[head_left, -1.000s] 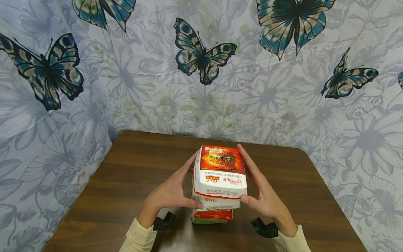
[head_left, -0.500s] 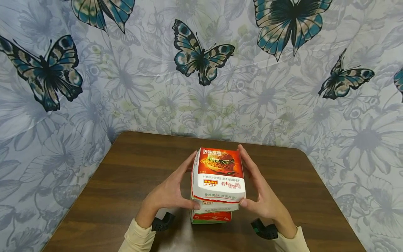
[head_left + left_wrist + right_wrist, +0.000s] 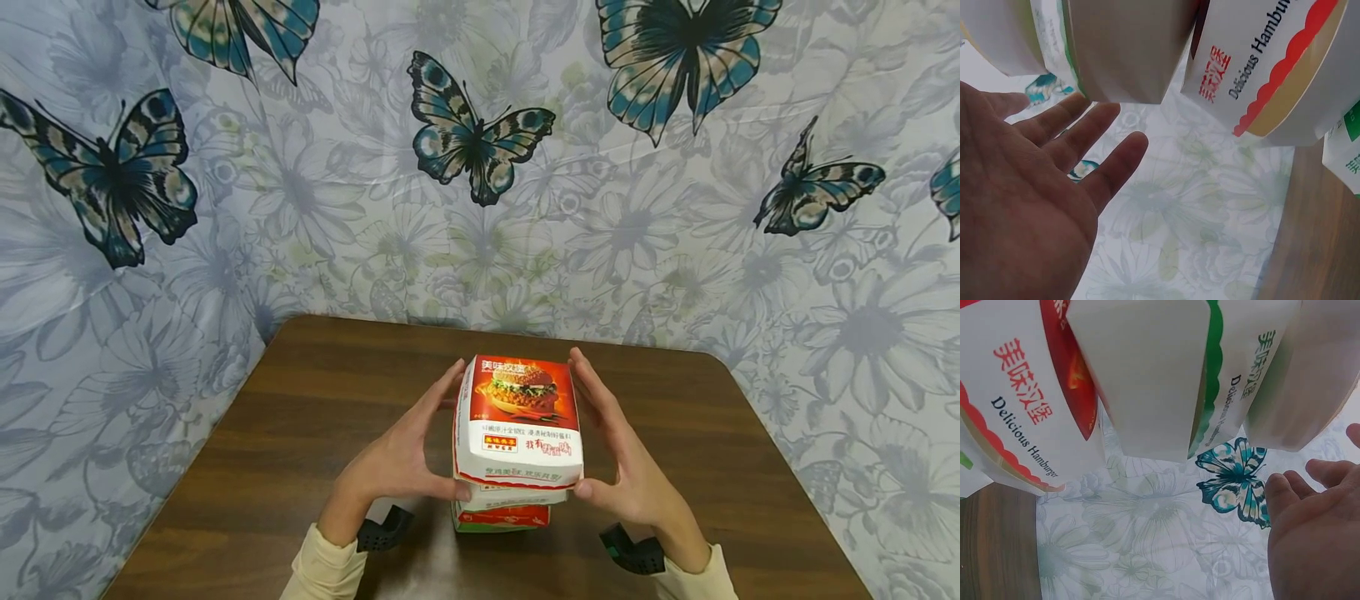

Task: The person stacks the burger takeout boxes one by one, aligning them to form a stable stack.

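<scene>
Several paper hamburger boxes stand stacked on the table. The top box (image 3: 517,454) has a burger picture on a red lid, and below it show a white box (image 3: 517,497) and a red and green box (image 3: 506,518). My left hand (image 3: 393,454) is at the stack's left side, its thumb by the white box's front corner and its fingers extended. On the right side, my right hand (image 3: 626,458) has its thumb at the top box's front corner. In the right wrist view that hand's fingers (image 3: 1282,490) are apart from the boxes.
The brown wooden table (image 3: 337,383) extends around the stack. Behind it hangs a pale floral cloth (image 3: 337,208) with butterflies. Black wrist cameras (image 3: 385,528) are strapped under the person's wrists.
The top box has come down slightly, covering more of the white box beneath. Both hands have lowered a little with it, and the right hand's fingers stand slightly farther from the box.
</scene>
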Demonstrator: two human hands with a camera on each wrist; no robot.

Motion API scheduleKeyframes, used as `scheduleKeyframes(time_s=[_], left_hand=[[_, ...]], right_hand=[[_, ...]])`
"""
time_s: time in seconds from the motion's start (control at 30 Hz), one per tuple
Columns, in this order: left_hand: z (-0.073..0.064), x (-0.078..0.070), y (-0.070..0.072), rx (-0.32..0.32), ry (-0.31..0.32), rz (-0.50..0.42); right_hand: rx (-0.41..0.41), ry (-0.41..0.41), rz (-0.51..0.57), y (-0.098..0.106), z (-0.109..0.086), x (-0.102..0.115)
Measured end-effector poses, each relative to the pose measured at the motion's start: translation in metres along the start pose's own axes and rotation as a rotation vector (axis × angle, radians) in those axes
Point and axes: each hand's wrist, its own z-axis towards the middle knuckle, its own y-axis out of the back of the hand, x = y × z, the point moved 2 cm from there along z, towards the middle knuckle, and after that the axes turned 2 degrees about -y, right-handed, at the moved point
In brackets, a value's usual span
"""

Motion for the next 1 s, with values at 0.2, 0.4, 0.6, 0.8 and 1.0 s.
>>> scheduleKeyframes(time_s=[0.2, 0.4, 0.6, 0.8, 1.0], left_hand=[[-0.001, -0.001, 0.002, 0.009, 0.01, 0.006], [-0.001, -0.002, 0.005, -0.022, -0.118, 0.048], [-0.001, -0.003, 0.003, -0.007, -0.043, 0.019], [-0.001, -0.005, 0.0, -0.001, 0.013, 0.019], [0.001, -0.004, -0.001, 0.007, 0.021, 0.029]], right_hand=[[-0.001, 0.007, 0.003, 0.0, -0.003, 0.0], [0.0, 0.028, -0.013, 0.0, -0.004, 0.0], [0.021, -0.084, -0.026, -0.003, -0.007, -0.002], [0.002, -0.106, -0.003, -0.004, -0.01, -0.008], [-0.024, -0.092, 0.073, -0.003, -0.007, -0.012]])
